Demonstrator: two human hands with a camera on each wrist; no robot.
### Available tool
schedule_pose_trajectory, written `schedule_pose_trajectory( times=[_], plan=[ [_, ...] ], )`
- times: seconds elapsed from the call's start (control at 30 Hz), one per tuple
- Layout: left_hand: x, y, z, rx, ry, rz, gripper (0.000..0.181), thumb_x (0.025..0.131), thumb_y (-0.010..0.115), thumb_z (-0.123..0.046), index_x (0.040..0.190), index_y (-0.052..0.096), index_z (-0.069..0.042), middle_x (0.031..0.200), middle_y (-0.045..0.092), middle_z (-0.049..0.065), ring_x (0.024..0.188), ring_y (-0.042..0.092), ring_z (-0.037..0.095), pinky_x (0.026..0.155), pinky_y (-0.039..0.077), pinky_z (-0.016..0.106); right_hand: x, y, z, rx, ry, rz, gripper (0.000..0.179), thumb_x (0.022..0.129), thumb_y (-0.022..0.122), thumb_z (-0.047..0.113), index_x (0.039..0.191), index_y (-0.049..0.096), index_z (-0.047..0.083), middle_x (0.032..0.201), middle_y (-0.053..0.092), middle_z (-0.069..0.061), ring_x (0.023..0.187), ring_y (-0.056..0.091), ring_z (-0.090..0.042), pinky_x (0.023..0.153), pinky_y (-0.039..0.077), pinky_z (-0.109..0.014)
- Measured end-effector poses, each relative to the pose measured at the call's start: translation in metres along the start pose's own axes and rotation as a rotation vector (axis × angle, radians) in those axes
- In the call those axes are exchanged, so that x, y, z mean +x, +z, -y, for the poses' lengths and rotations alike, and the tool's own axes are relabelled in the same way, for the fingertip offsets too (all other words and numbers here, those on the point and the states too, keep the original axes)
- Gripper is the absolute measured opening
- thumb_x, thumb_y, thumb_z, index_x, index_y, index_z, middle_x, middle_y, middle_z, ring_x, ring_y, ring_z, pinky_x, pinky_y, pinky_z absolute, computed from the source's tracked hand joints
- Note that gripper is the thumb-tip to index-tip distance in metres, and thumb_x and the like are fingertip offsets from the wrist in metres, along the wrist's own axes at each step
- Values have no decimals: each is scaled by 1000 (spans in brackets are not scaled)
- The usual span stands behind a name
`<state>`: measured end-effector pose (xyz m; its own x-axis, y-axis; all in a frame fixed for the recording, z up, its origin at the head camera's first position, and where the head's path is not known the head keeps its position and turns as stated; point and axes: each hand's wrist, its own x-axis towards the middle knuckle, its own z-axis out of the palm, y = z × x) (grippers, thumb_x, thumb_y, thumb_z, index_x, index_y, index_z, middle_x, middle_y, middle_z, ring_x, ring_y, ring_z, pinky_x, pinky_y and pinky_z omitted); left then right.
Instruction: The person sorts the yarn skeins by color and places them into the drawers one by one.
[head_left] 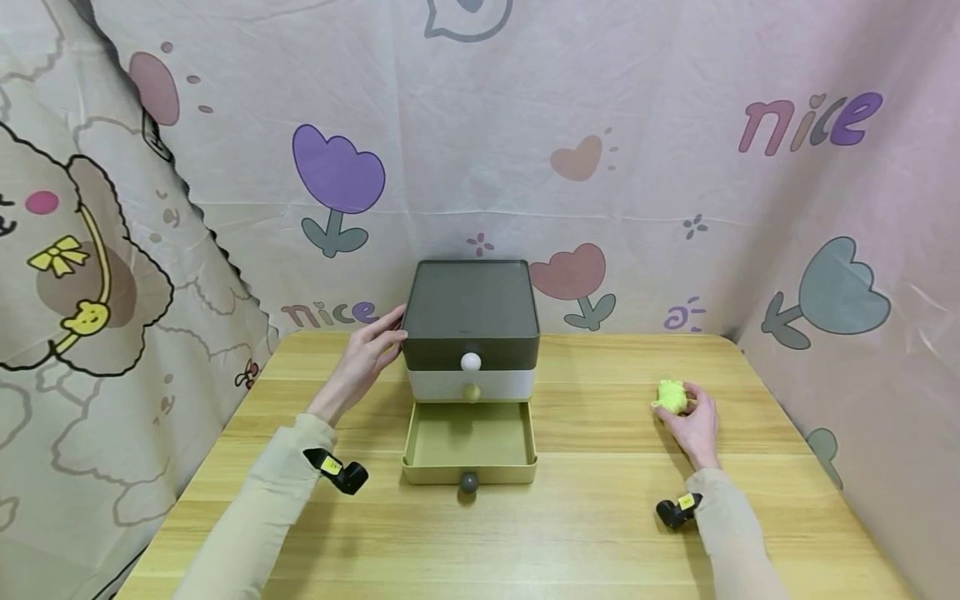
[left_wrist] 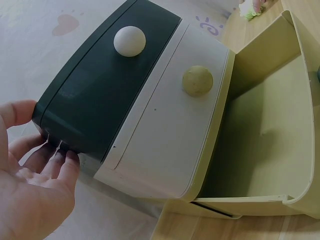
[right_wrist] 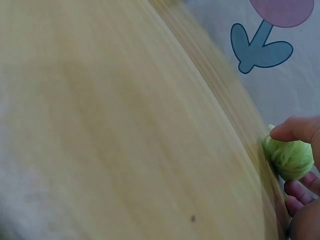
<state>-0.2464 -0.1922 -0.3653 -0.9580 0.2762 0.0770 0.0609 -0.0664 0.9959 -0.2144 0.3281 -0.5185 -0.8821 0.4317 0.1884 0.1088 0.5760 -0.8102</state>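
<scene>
A small three-tier drawer box (head_left: 472,300) stands at the middle of the table, its top tier dark green, the middle one white. Its bottom olive drawer (head_left: 471,442) is pulled out, and nothing lies inside. My left hand (head_left: 367,350) rests against the left side of the dark top tier; the left wrist view shows the thumb on its front corner and the fingers along its side. Over at the right, my right hand (head_left: 696,425) pinches a ball of light green yarn (head_left: 671,397) between thumb and fingers, at the tabletop.
The wooden table (head_left: 600,533) is light brown. Round knobs sit on the drawer fronts: a white knob (head_left: 470,362), an olive knob (head_left: 471,392) and a dark knob (head_left: 468,482) on the pulled-out drawer. A printed cloth (head_left: 645,192) hangs behind and at both sides.
</scene>
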Motion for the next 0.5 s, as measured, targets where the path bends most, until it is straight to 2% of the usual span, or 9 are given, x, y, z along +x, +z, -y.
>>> schedule_pose_trajectory(
  times=[0.3,0.5],
  plan=[
    [-1,0,0,13,0,5,60,106,46,-12,161,22,-9,171,11,6,158,15,25,129,16,47,5,-1,-1,-52,-16,42,75,82,76,16,146,42,-5,126,48,-27,96,51,-30,80,36,-27],
    [0,0,0,4,0,-3,60,105,45,-11,161,22,-8,171,12,6,157,16,24,129,17,47,7,-1,1,-63,-14,45,70,82,74,16,143,47,-5,122,50,-25,92,53,-27,81,36,-28]
  ],
)
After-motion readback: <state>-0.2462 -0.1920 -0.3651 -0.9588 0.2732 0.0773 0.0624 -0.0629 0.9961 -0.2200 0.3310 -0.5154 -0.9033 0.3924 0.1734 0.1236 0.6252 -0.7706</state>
